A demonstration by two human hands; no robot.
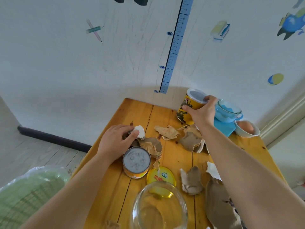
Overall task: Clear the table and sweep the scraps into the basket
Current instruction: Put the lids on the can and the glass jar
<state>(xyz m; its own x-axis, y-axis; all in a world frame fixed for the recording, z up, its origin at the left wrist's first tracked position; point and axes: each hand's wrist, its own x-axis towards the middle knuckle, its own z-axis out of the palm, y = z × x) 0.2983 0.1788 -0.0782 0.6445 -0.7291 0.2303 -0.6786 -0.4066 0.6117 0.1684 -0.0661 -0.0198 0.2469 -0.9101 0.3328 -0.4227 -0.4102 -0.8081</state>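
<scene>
Torn brown cardboard scraps [191,141] lie scattered over the wooden table [115,187]. My left hand [115,142] pinches a pale scrap [139,131] near the table's left edge. My right hand [202,112] grips a tall yellow can [186,109] with a clear plastic lid at the far side, and the can is tilted. A short tin can [136,161] stands just below my left hand. The green basket [28,195], lined with clear plastic, sits off the table at the lower left.
A yellow jar lid [160,176] lies behind a clear glass bowl [158,207] at the near edge. At the far right a glass cup [228,111] rests on a blue cloth [224,128], beside a white bowl [245,132] holding an egg. The wall is close behind.
</scene>
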